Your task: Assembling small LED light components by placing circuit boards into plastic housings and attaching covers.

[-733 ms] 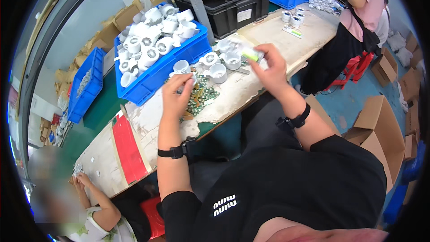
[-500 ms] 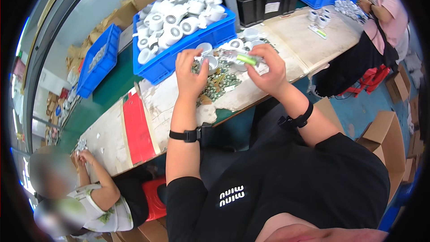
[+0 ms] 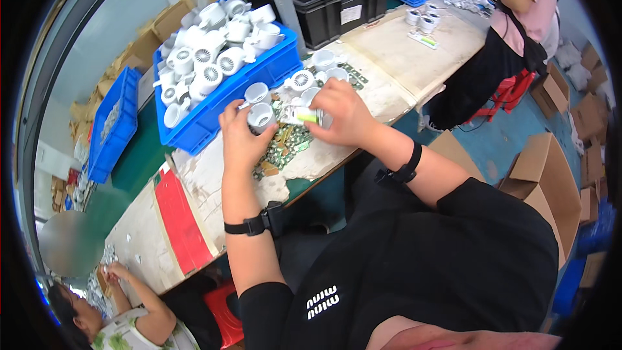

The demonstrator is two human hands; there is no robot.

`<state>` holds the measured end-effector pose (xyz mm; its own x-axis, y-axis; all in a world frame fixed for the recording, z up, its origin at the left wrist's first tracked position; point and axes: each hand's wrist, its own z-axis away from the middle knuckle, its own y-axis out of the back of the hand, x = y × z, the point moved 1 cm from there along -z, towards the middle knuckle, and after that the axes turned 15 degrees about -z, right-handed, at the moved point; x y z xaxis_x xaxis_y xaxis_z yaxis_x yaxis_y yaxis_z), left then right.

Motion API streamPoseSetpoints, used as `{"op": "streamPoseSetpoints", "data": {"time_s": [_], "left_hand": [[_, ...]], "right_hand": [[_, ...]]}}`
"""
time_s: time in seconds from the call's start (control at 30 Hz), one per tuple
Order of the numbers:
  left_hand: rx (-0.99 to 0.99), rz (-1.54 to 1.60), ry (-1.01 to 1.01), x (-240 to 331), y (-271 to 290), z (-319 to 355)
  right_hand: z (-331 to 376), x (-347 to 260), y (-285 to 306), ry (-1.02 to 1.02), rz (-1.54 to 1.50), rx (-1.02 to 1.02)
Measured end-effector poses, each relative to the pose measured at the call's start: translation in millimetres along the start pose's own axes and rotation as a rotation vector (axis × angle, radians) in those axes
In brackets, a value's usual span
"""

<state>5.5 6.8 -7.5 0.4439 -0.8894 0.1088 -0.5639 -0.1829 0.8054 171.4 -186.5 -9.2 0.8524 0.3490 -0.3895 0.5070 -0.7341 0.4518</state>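
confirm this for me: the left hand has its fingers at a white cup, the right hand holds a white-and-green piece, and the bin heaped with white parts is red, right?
Not quite: the bin heaped with white parts is blue, as the head view shows. The left hand does have its fingers at a white cup, and the right hand holds a white-and-green piece.

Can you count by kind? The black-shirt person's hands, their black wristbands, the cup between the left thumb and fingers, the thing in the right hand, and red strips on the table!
Hands (left hand, right hand): 2
Black wristbands: 2
White cup: 1
Piece with yellow-green part: 1
Red strip: 1
Total: 7
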Motion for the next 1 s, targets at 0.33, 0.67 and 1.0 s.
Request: {"op": "streamPoseSetpoints", "data": {"time_s": [0.33, 0.67, 1.0], "left_hand": [[0.19, 0.904, 0.237, 3.8, -7.7, -8.0], [0.098, 1.126, 0.22, 9.5, -16.1, -13.5], [0.238, 1.153, 0.1, 19.4, -3.8, -8.0]], "right_hand": [[16.9, 66.0, 79.3, 0.012, -0.073, 0.248], [25.0, 341.5, 281.1, -1.151, 0.767, 0.132], [-42.0, 191.5, 127.6, -0.269, -0.111, 0.432]]}}
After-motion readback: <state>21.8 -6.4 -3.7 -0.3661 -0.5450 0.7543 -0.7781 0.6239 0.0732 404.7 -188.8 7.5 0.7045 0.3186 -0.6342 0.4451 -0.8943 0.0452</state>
